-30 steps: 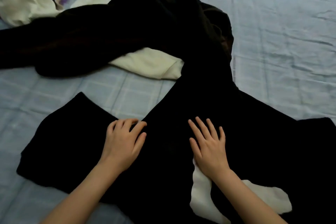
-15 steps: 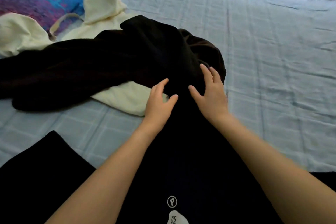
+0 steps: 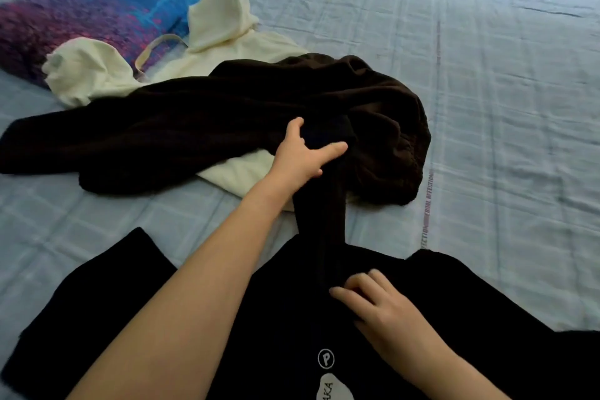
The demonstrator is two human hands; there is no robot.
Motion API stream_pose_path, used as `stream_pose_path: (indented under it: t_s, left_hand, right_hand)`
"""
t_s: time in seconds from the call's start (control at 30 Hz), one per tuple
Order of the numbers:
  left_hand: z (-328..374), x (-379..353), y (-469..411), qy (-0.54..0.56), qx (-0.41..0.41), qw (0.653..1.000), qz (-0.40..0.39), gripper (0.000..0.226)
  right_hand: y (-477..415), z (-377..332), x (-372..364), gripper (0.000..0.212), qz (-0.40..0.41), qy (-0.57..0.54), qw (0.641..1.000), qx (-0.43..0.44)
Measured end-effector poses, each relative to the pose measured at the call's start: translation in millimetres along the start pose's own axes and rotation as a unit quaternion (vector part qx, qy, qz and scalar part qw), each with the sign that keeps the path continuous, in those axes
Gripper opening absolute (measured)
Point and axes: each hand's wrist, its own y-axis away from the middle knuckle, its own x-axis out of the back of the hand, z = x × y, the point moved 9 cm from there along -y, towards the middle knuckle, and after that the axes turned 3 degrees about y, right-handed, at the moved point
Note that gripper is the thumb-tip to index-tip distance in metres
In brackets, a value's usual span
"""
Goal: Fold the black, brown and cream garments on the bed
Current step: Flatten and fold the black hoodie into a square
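A black garment (image 3: 454, 318) with a white logo lies spread across the near part of the bed. A narrow strip of it runs away from me onto the brown garment (image 3: 181, 136), which is crumpled in the middle. My left hand (image 3: 303, 156) grips the far end of that strip between thumb and fingers. My right hand (image 3: 376, 302) rests with curled fingers at the base of the strip, pinching the black cloth. The cream garment (image 3: 227, 39) lies partly under the brown one, showing behind it and at its near edge.
A fluffy blue and purple pillow (image 3: 97, 3) sits at the far left, touching the cream garment. The light blue checked bedsheet (image 3: 503, 107) stretches out to the right. The bed's far edge runs along the top of the view.
My left hand has closed on the far end of the black strip over the brown garment. My right hand has drawn back toward me to the strip's base. The view has tilted up.
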Motion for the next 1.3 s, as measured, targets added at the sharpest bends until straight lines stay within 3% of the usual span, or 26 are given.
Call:
stream_pose_path:
  t_s: [0.1, 0.17, 0.23, 0.3, 0.37, 0.47, 0.57, 0.63, 0.7, 0.83, 0.93, 1.03, 1.13, 1.2, 1.23, 1.3]
  left_hand:
    - [-45.7, -30.3, 26.1, -0.286, -0.005, 0.955, -0.081, 0.098]
    - [-72.2, -36.5, 45.0, -0.363, -0.031, 0.928, -0.082, 0.077]
    - [-86.5, -32.2, 57.4, -0.300, -0.042, 0.950, -0.075, 0.054]
    - [-89.0, -19.4, 69.0, -0.166, -0.038, 0.983, -0.069, 0.045]
    - [-84.4, -10.0, 88.3, 0.028, -0.017, 0.995, -0.099, 0.041]
    - [-64.9, -3.3, 123.1, 0.210, 0.002, 0.966, -0.151, 0.042]
    - [-37.1, -11.1, 151.6, 0.244, -0.010, 0.948, -0.206, 0.046]
    - [-21.0, -24.8, 170.2, 0.170, -0.037, 0.948, -0.268, 0.056]
    - [-11.4, -34.0, 184.4, 0.081, -0.062, 0.943, -0.316, 0.057]
    - [-3.0, -11.5, 180.5, 0.069, -0.054, 0.971, -0.222, 0.040]
    - [-5.1, -10.3, 182.3, 0.086, -0.037, 0.980, -0.177, 0.068]
    - [-2.2, -4.0, 182.7, 0.106, -0.067, 0.986, -0.108, 0.070]
    - [-0.7, -7.4, 179.3, 0.188, -0.045, 0.968, -0.161, 0.062]
    - [3.7, -16.9, 177.4, 0.204, -0.037, 0.956, -0.207, 0.058]
    - [6.0, -20.3, 174.3, 0.195, -0.038, 0.957, -0.212, 0.056]
    - [10.4, -24.6, 163.6, 0.172, -0.036, 0.963, -0.204, 0.053]
  right_hand:
    - [24.5, -17.3, -15.9, 0.038, 0.001, -0.002, 1.000, 0.002]
    - [33.1, -33.7, -29.2, 0.034, -0.032, 0.030, 0.998, 0.034]
    - [43.1, -38.0, -45.2, 0.040, -0.099, -0.022, 0.995, 0.012]
    - [46.9, -27.2, -43.0, 0.035, -0.091, -0.157, 0.979, -0.096]
    - [44.4, -6.0, -24.0, 0.030, 0.019, -0.238, 0.946, -0.218]
    - [25.3, 13.2, 9.1, 0.032, 0.156, -0.311, 0.879, -0.326]
    - [-9.1, 4.9, 31.7, 0.027, 0.208, -0.455, 0.798, -0.336]
    - [-21.7, -1.6, 47.1, 0.031, 0.246, -0.521, 0.742, -0.342]
    - [-23.3, -2.0, 58.8, 0.031, 0.265, -0.542, 0.709, -0.364]
    - [-6.5, -1.0, 72.2, 0.032, 0.269, -0.503, 0.728, -0.380]
    - [-2.4, -16.1, 70.0, 0.043, 0.224, -0.468, 0.789, -0.329]
    - [6.6, -21.1, 68.4, 0.043, 0.196, -0.483, 0.807, -0.277]
    - [25.5, 9.4, 64.7, 0.063, 0.182, -0.470, 0.786, -0.358]
    - [24.7, 15.8, 52.2, 0.076, 0.137, -0.590, 0.713, -0.353]
    - [23.1, 17.8, 52.7, 0.072, 0.136, -0.628, 0.689, -0.336]
    - [22.9, 24.9, 63.3, 0.047, 0.160, -0.623, 0.698, -0.315]
